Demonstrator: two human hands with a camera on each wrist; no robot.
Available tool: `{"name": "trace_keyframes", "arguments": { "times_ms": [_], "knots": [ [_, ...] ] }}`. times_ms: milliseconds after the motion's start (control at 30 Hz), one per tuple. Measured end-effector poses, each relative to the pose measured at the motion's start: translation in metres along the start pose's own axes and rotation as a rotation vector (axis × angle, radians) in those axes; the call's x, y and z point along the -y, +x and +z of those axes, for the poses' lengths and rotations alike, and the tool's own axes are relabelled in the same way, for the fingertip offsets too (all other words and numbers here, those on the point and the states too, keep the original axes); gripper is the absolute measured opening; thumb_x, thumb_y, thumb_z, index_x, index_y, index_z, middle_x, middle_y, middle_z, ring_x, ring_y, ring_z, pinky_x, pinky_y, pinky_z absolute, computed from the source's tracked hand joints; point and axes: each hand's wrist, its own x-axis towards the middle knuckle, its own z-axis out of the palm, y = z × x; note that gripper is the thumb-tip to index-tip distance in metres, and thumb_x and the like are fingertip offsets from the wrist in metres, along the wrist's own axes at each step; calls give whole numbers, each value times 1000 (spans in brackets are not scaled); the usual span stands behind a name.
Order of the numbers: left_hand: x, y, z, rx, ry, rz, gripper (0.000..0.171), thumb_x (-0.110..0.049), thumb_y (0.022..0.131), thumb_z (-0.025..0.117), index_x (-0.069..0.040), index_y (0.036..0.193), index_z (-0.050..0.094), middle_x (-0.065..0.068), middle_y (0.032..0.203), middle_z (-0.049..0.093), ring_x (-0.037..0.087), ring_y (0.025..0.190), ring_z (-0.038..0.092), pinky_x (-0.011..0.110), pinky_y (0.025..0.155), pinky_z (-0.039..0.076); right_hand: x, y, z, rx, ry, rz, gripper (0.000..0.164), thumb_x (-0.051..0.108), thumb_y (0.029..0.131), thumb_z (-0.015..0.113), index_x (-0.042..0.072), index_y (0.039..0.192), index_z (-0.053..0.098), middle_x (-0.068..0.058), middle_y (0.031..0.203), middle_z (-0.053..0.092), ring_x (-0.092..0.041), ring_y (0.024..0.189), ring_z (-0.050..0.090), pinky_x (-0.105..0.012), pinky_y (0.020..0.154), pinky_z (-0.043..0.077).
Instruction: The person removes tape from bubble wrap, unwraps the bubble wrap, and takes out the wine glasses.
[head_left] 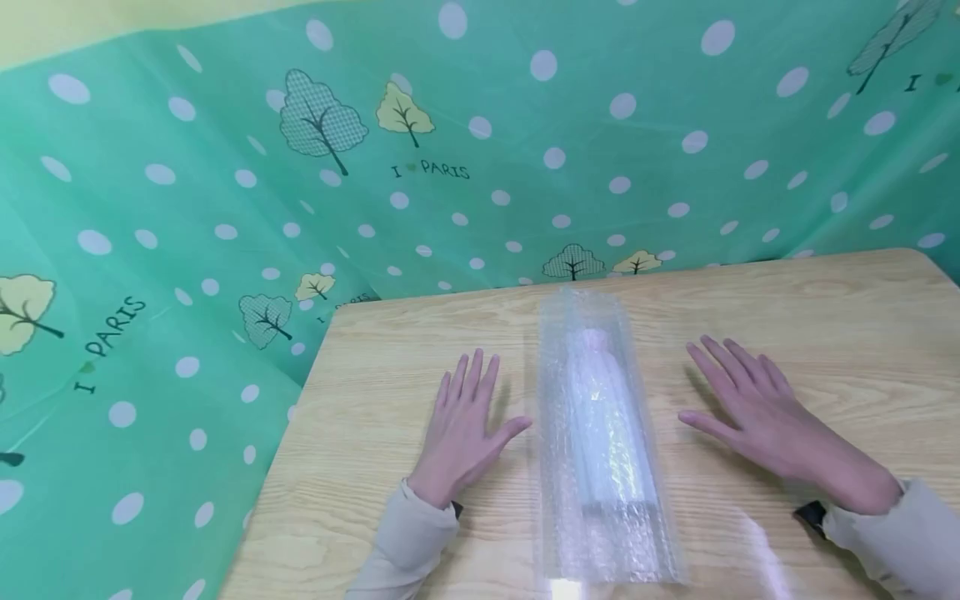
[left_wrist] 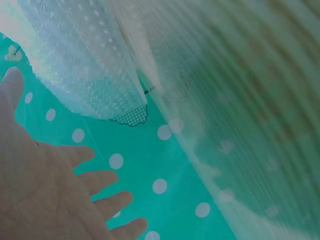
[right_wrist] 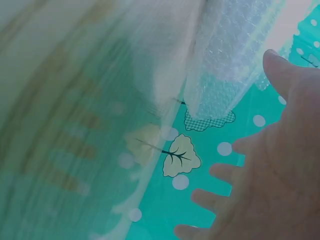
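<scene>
On the wooden table lies a clear bubble-wrap bag with a pale blue-white, bottle-shaped thing inside; its narrow pinkish top points to the table's far side. The plastic blurs what exactly it is. My left hand is to the left of the bag, palm down, fingers straight and thumb spread toward it. To the right, my right hand is spread in the same way, its thumb toward the bag. Both hands stand apart from the bag and hold nothing. Both wrist views show the bubble wrap beyond the thumb.
The light wood table has its far edge against a green cloth with white dots and printed trees. This cloth also hangs along the left side. Dark bands show at both cuffs. Glare spots lie on the table near the front.
</scene>
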Motion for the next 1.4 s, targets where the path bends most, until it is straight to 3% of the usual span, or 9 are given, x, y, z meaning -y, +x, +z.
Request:
{"name": "trace_keyframes", "arguments": {
  "times_ms": [367, 633, 967, 1200, 1400],
  "knots": [
    [-2, 1, 0, -27, -16, 23, 91, -73, 94, 37, -18, 161, 11, 10, 167, 12, 28, 154, 10, 50, 125, 12, 4, 2, -5, -23, 38, -65, 88, 36, 97, 62, 14, 161, 6, -23, 163, 14, -48, 147, 15, -57, 123, -3],
    [-5, 0, 0, -55, -21, 60, 88, -71, 95, 39, -18, 161, 14, 8, 167, 14, 28, 153, 14, 49, 125, 14, 9, 5, -4, 9, 89, -87, 84, 34, 98, 61, 13, 161, 10, -20, 162, 19, -45, 144, 22, -56, 123, 7],
    [-7, 0, 1, -58, -58, 98, 87, -68, 95, 42, -17, 160, 16, 8, 166, 16, 29, 152, 19, 47, 124, 19, 17, 8, -7, 83, 207, 32, 78, 40, 100, 57, 29, 160, 9, -4, 166, 17, -34, 148, 22, -63, 111, 30],
    [-12, -1, 0, -40, -138, 104, 81, -65, 97, 42, -20, 160, 19, 4, 166, 17, 25, 151, 22, 46, 123, 23, 23, 13, -8, 83, 231, 33, 75, 42, 101, 55, 32, 160, 10, -7, 164, 23, -38, 146, 26, -67, 109, 30],
    [-13, -1, 1, -34, -154, 108, 79, -64, 98, 42, -20, 160, 20, 5, 166, 19, 24, 151, 23, 47, 122, 24, 28, 16, -5, 67, 211, 4, 73, 39, 101, 55, 32, 160, 12, -9, 162, 28, -37, 145, 30, -65, 110, 32]
  ]
}}
